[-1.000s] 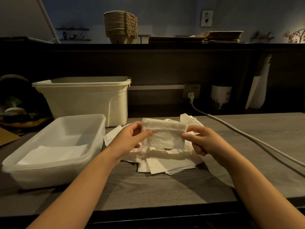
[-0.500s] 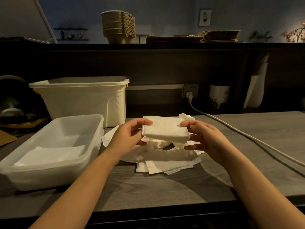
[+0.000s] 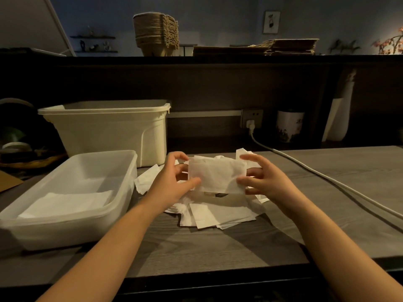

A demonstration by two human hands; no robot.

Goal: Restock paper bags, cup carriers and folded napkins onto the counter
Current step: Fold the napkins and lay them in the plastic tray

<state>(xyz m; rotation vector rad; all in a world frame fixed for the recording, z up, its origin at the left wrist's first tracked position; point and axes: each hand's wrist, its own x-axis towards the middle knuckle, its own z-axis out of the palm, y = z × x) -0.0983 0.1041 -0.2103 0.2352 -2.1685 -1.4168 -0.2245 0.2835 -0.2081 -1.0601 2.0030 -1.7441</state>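
Observation:
A folded white napkin [image 3: 216,174] is held upright above a loose pile of napkins [image 3: 218,214] on the grey table. My left hand [image 3: 172,182] pinches its left edge, thumb in front. My right hand [image 3: 261,182] pinches its right edge. To the left stands a clear plastic bin [image 3: 91,214] with flat folded napkins [image 3: 67,202] lying in it. On the upper counter stand a stack of cup carriers [image 3: 156,32] and flat paper bags [image 3: 287,46].
A cream tub [image 3: 104,131] stands behind the clear bin. A white power cable [image 3: 327,177] runs from the wall socket [image 3: 251,118] across the table's right side. A white jar [image 3: 289,125] and a pale vase [image 3: 338,118] stand at the back right.
The napkin, held tilted flat half a second ago, now stands upright facing me. Both hands shifted their pinch to its side edges.

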